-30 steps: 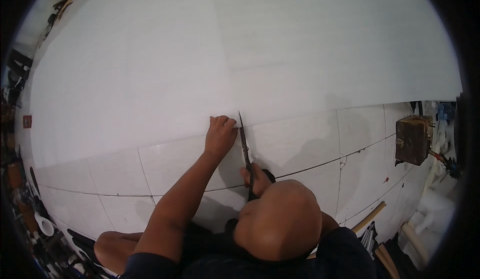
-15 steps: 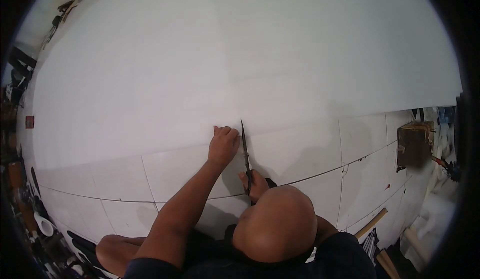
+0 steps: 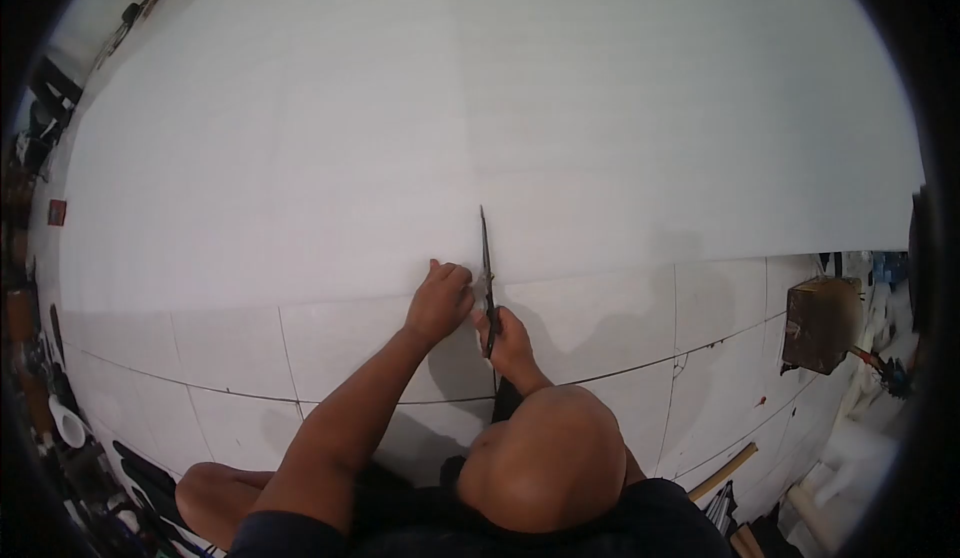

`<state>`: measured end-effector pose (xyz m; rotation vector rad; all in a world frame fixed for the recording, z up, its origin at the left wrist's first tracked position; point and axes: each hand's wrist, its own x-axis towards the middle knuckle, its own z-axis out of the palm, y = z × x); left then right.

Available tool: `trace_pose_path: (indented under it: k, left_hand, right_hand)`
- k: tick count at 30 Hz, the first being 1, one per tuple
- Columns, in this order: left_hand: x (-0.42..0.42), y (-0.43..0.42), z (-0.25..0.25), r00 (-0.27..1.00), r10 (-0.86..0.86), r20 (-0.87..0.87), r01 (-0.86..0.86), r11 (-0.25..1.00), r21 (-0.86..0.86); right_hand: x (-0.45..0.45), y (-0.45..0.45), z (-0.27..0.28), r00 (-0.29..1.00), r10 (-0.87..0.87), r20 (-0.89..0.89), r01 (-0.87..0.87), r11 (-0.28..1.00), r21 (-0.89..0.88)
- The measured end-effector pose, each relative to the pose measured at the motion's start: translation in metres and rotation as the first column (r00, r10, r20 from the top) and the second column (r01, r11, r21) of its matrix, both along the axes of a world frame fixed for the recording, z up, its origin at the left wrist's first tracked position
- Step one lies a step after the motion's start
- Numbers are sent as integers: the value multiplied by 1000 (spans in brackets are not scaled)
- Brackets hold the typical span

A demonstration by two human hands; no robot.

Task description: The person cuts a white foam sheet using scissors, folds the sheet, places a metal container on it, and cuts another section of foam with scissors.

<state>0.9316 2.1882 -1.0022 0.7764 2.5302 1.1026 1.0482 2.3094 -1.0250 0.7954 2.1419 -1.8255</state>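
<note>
A large white sheet (image 3: 300, 148) covers the floor ahead of me, its near edge running across in front of my hands. My left hand (image 3: 438, 303) is at that edge, fingers curled and closed on the sheet. Just to its right are long dark scissors (image 3: 487, 268), pointing away from me, with the blades extending past the edge onto the sheet. Around the scissors' handles, my right hand (image 3: 512, 346) is closed. The blades look nearly together, and whether the sheet lies between them is hard to see.
Pale floor tiles (image 3: 600, 328) with dark joints show below the sheet. A brown box (image 3: 822, 326) stands at the right, with rolls beside it. A small red packet (image 3: 57, 213) lies at the left, near clutter along the wall. My bent knee (image 3: 540, 458) is close below my right hand.
My right hand and the scissors have moved forward, so the blades reach farther over the sheet. My left hand stays at the edge, while the view has shifted slightly.
</note>
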Motion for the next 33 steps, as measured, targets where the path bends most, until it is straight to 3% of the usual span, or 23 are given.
trace_pose_path:
  k: [7, 9, 17, 19, 22, 23, 25, 26, 29, 33]
  left_hand:
    - [-1, -2, 5, 998, 25, 60, -28, 998, 53]
    - [1, -2, 5, 999, 25, 44, -27, 999, 46]
    - [-2, -4, 1, 1000, -18, 13, 18, 999, 28]
    - [-3, -3, 2, 999, -31, 35, 31, 1000, 1]
    - [-5, -3, 6, 999, -48, 21, 48, 999, -7]
    - [-4, -3, 7, 999, -46, 21, 46, 999, -8]
    - [-5, -4, 9, 998, -53, 35, 55, 997, -49]
    - [-5, -6, 9, 998, -55, 28, 56, 997, -50]
    - [-8, -5, 5, 997, -57, 50, 61, 996, -70]
    - [-5, -4, 6, 998, -50, 39, 51, 998, -37]
  right_hand:
    - [-38, 12, 1, 995, -96, -9, 93, 977, -191]
    - [-47, 25, 4, 999, 24, 38, -22, 998, -65]
    - [-77, 23, 4, 995, -69, 66, 77, 989, -129]
    - [-78, 25, 6, 996, 2, 90, -4, 1000, 26]
    - [-87, 24, 9, 1000, -25, 10, 25, 998, 49]
    - [-96, 27, 10, 1000, -24, 10, 23, 999, 47]
    - [-123, 34, 26, 994, -98, 51, 105, 983, -154]
    - [-126, 33, 23, 994, -100, 43, 105, 982, -155]
    - [-135, 33, 0, 998, -42, -43, 45, 997, 59]
    - [-148, 41, 15, 998, -41, 52, 42, 999, -8]
